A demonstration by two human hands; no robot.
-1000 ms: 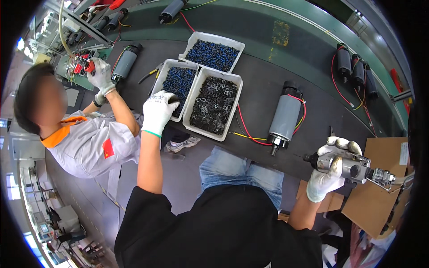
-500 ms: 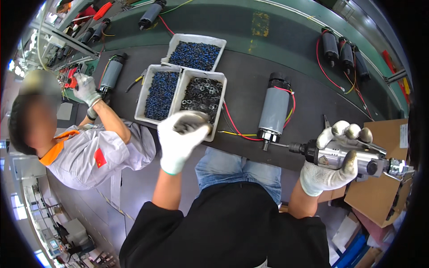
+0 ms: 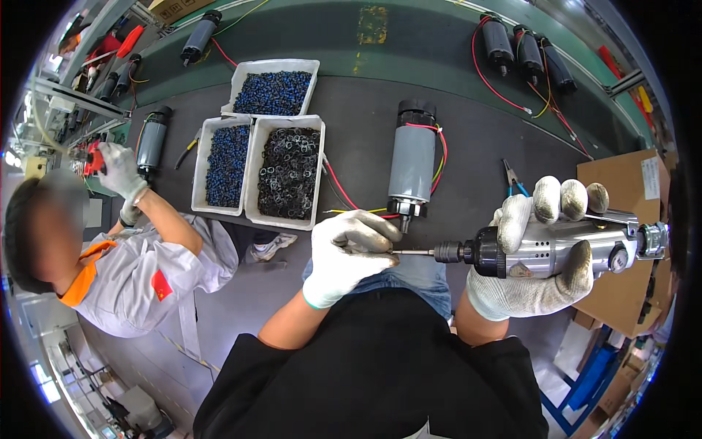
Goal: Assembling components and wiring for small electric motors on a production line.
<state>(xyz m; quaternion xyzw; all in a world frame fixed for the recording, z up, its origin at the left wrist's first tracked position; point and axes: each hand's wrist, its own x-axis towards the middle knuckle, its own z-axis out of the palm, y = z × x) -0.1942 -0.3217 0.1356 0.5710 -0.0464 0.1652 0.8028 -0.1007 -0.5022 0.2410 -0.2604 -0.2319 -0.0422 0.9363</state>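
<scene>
My right hand (image 3: 504,294), in a whitish knit glove, grips a silver and black power screwdriver (image 3: 541,247) held level. Its thin bit (image 3: 415,252) points left. The gloved left hand (image 3: 344,256) has its fingers pinched together at the bit's tip; whatever small thing may be between them is hidden. Just beyond stands a grey cylindrical motor (image 3: 412,164) lying on the dark bench, its shaft (image 3: 405,223) toward me, with red and yellow wires. Left of it, a white bin (image 3: 320,157) contains black rings.
Two more white bins, one at left (image 3: 199,164) and one behind (image 3: 314,79), hold small blue-black parts. Pliers (image 3: 514,180) lie near a cardboard box (image 3: 610,172) at right. More motors (image 3: 499,45) rest at the back. A co-worker (image 3: 139,263) works at left.
My left hand has moved from the ring bin, right and nearer, to the bit's tip. The screwdriver has shifted left, its bit now nearer me than the motor shaft. The view has shifted.
</scene>
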